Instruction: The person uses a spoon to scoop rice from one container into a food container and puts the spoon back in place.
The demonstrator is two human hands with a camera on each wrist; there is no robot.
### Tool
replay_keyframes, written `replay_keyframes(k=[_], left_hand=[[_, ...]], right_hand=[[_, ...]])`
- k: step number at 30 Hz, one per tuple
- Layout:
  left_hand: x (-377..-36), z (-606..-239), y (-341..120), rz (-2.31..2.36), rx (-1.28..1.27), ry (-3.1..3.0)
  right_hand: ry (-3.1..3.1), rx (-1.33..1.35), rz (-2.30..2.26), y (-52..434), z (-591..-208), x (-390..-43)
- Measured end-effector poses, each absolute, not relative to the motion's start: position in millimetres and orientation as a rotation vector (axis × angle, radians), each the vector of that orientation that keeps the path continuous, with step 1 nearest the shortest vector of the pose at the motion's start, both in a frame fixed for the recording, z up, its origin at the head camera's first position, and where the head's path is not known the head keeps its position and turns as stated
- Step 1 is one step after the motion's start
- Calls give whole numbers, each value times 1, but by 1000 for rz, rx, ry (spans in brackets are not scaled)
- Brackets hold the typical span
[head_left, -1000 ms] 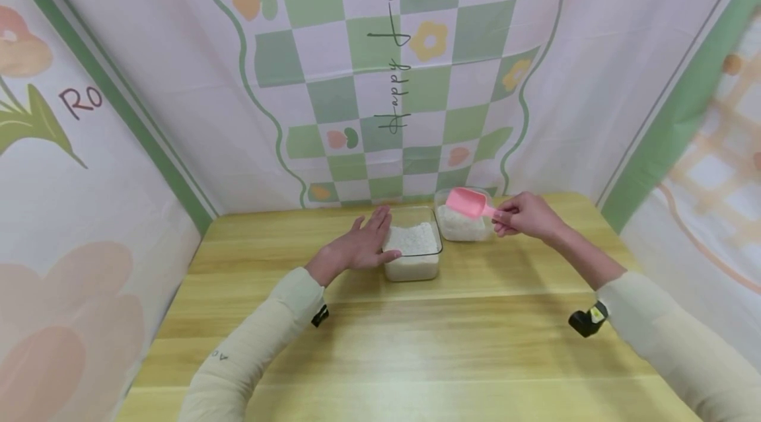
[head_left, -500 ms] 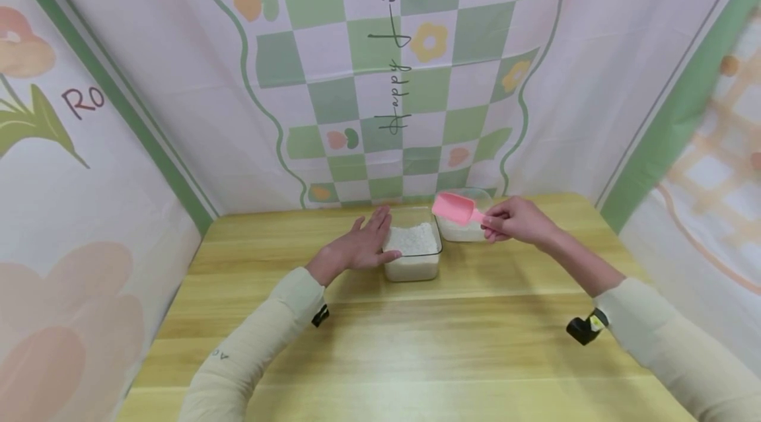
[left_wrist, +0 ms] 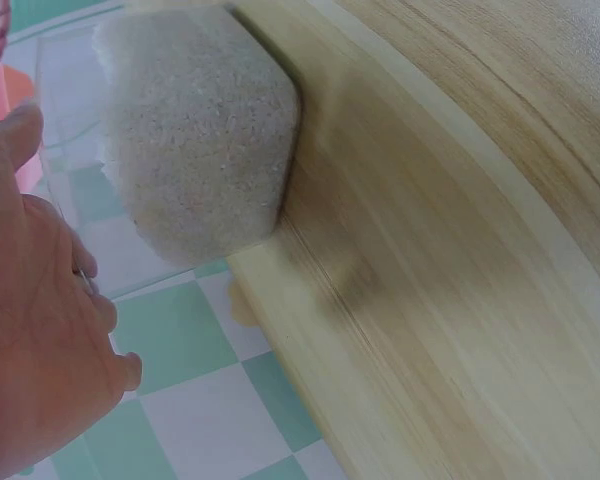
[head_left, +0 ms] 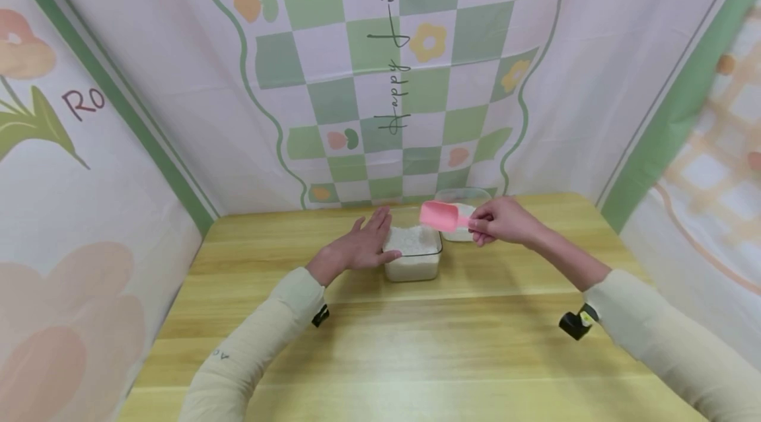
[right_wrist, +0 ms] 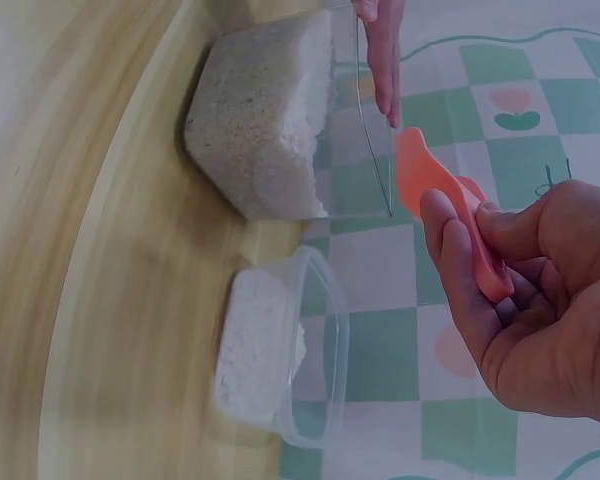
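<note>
My right hand (head_left: 507,220) grips the handle of a pink scoop (head_left: 438,216). The scoop's head is over the right back part of a clear, dark-rimmed container (head_left: 413,270) with rice (left_wrist: 205,130) inside, filled to well above half. At that container's left side, my left hand (head_left: 364,244) lies with fingers straight, thumb along the front rim. To the right and behind stands a smaller clear plastic tub (right_wrist: 325,350) holding a white, powdery-looking heap (right_wrist: 255,345); the scoop and right hand partly cover it in the head view. Inside the scoop, the contents are hard to make out.
Both containers stand near the back edge of a wooden table (head_left: 380,356). Right behind it hangs a green-and-white checked cloth (head_left: 380,78). More printed cloth (head_left: 71,211) walls off the left side, and another hanging (head_left: 713,164) the right.
My right hand has carried the scoop leftward and slightly down, from over the small tub to over the rice container. The left hand has stayed in place.
</note>
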State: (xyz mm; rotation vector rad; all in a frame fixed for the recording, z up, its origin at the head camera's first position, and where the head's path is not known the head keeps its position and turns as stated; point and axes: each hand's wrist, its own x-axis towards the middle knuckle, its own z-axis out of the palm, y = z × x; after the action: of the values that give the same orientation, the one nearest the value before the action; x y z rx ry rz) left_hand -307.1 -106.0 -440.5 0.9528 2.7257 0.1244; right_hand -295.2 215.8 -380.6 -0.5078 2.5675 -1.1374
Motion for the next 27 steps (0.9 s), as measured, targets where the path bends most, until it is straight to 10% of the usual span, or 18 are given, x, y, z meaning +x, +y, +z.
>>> replay_keyframes(k=[27], left_hand=[[-308,-446,-108,108,1002,2758]], right_hand=[[3088,-1274,407,132,-373,-307]])
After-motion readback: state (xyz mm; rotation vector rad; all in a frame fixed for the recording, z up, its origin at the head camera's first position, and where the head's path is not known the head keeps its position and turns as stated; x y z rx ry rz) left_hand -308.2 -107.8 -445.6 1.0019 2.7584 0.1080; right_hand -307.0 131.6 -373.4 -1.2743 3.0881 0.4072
